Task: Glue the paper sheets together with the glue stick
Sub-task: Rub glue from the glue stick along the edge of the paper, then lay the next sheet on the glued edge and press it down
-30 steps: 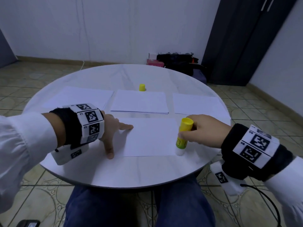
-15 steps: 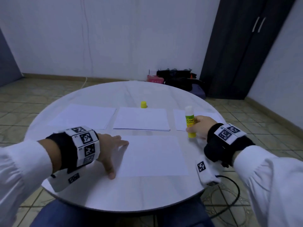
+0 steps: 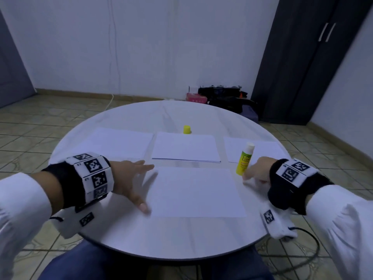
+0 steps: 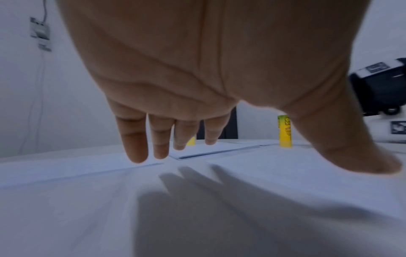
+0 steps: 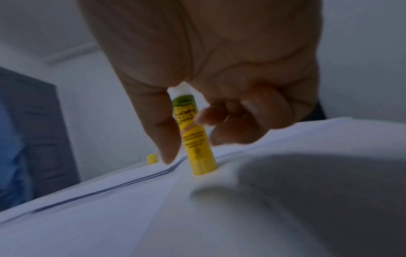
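A white paper sheet (image 3: pixel 195 190) lies flat near the front of the round white table (image 3: pixel 181 239). The yellow glue stick (image 3: pixel 244 160) (image 5: pixel 197 144) stands base down, uncapped white tip up, just off the sheet's far right corner. My right hand (image 3: pixel 256 170) is low beside it, thumb and a curled fingertip pinching its lower body. My left hand (image 3: pixel 137 182) is spread flat at the sheet's left edge, thumb tip at the paper, holding nothing. The yellow cap (image 3: pixel 187 129) stands alone behind the middle stack.
A stack of white sheets (image 3: pixel 185 147) lies mid-table, with a single sheet to its left (image 3: pixel 119 142) and another to its right (image 3: pixel 266 148) behind the glue stick. A dark wardrobe (image 3: pixel 302 67) and bags (image 3: pixel 226 98) stand beyond the table.
My right hand lifted the glue stick off the near sheet's right edge, turned it tip up and brought it down standing on the table. The left hand stayed by the sheet's left edge.
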Motion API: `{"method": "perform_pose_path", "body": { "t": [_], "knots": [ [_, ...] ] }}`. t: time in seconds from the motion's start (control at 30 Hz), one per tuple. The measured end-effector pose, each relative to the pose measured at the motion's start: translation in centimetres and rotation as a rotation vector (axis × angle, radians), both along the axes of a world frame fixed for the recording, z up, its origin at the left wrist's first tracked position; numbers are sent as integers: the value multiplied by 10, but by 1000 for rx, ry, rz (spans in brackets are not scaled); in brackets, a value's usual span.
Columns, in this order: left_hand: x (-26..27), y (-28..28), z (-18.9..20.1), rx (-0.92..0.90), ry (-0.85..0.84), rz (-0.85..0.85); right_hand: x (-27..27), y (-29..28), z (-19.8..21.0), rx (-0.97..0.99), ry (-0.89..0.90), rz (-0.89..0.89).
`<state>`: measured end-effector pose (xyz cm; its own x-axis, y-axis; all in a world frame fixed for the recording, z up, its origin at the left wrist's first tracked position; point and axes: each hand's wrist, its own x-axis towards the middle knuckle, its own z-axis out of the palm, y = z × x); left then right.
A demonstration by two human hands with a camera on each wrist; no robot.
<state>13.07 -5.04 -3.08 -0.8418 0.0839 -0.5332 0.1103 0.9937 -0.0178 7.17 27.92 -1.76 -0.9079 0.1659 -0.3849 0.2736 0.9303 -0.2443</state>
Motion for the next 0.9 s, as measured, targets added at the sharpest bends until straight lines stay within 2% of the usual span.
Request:
{"method": "perform_pose_path", "body": {
  "t": [0.07,0.17,0.27,0.37,0.5,0.57,0.7,0.83,0.9],
  "knots": [
    [0,-15,8,-5,-4,36,19,-15,12,7,-62,81],
    [-12,-39,11,-41,62,124,34,-57,29,100,-119,316],
    [-35,-63,12,-79,127,216,19,-115,34,136,-19,520],
    [-57,-90,12,-100,173,300,-14,-175,36,190,83,633],
    [-76,-118,4,-102,220,374,-62,-238,27,228,141,640],
    [-87,-129,0,-127,183,363,-81,-257,18,235,167,622],
    [-107,-136,-7,-153,162,446,-105,-282,6,329,113,659],
    [-142,-173,-42,-228,77,413,-123,-291,-6,373,57,632],
    [-140,-174,-38,-188,102,439,-129,-293,-11,391,44,651]
  ]
}}
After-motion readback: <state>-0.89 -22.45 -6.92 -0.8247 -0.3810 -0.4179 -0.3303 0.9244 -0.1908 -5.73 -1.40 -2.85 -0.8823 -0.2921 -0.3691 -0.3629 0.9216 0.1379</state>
